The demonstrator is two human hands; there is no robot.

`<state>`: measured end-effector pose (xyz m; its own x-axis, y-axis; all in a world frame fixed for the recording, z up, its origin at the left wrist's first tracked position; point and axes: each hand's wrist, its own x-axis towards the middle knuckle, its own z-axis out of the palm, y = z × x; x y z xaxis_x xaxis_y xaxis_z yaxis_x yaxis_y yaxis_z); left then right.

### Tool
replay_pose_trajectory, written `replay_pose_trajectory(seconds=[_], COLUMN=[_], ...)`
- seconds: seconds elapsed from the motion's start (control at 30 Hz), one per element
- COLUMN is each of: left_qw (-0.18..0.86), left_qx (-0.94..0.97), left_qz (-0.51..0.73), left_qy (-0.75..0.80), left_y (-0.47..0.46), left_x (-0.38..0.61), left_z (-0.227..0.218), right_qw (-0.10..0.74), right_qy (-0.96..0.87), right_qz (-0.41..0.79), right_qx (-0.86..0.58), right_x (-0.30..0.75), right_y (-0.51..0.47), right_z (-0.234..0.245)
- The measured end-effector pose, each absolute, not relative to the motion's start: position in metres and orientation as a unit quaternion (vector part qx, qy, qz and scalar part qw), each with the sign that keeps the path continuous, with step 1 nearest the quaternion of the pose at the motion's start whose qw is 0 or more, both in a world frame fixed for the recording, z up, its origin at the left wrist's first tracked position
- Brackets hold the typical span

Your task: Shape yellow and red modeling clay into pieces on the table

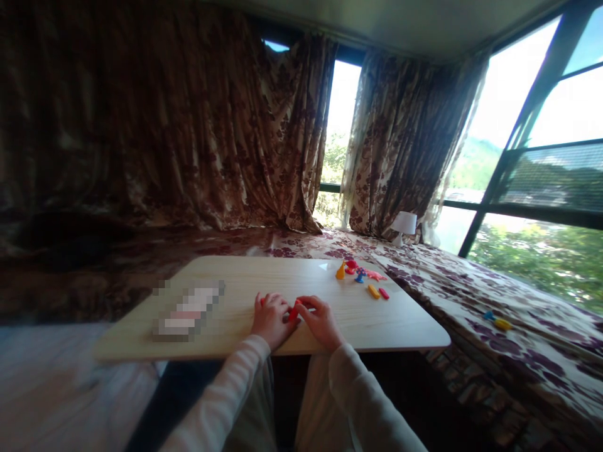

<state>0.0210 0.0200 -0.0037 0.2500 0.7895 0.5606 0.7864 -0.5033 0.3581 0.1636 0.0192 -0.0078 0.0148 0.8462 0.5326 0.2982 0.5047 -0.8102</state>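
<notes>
Close to the table's near edge, a small red piece [294, 310] that looks like modelling clay is pinched between the fingers of both my hands. My left hand [272, 319] bends over the tabletop with its fingers curled, and a bit of red also shows by its fingers. From the other side my right hand [322, 319] closes thumb and fingertips on the piece. Both hands rest low over the pale wooden table [226, 345]. The fingers partly hide the piece, so its full shape does not show.
On the table's far right stand a yellow cone-like figure [340, 271], a blue figure [360, 275] and pink-red shapes [375, 275]. Nearer lie a yellow stick [374, 291] and a pink stick [384, 293]. A blurred-out object [188, 312] lies left. A white lamp [404, 226] stands beyond.
</notes>
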Motion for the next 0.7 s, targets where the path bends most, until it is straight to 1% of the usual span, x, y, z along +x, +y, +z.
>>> replay_pose_trajectory(seconds=[0.13,0.33,0.43,0.53,0.7], left_qw=[0.005,0.001,-0.012,-0.030,-0.023], left_qx=[0.799,0.810,0.788,0.732,0.664], left_qz=[0.355,0.369,0.407,0.460,0.507], left_qy=[0.485,0.457,0.462,0.501,0.548], left_y=[0.018,0.017,0.020,0.028,0.045], left_x=[0.021,0.024,0.020,0.003,-0.027], left_z=[-0.003,-0.006,-0.005,-0.006,-0.016], right_qw=[0.541,0.442,0.394,0.340,0.250], right_qy=[-0.677,-0.736,-0.754,-0.779,-0.808], right_qz=[0.193,0.105,0.072,0.051,0.042], right_qx=[-0.461,-0.502,-0.521,-0.524,-0.531], right_x=[0.175,0.202,0.197,0.176,0.149], right_y=[0.017,-0.001,-0.001,0.002,-0.019], right_z=[-0.013,-0.006,0.006,0.014,0.002])
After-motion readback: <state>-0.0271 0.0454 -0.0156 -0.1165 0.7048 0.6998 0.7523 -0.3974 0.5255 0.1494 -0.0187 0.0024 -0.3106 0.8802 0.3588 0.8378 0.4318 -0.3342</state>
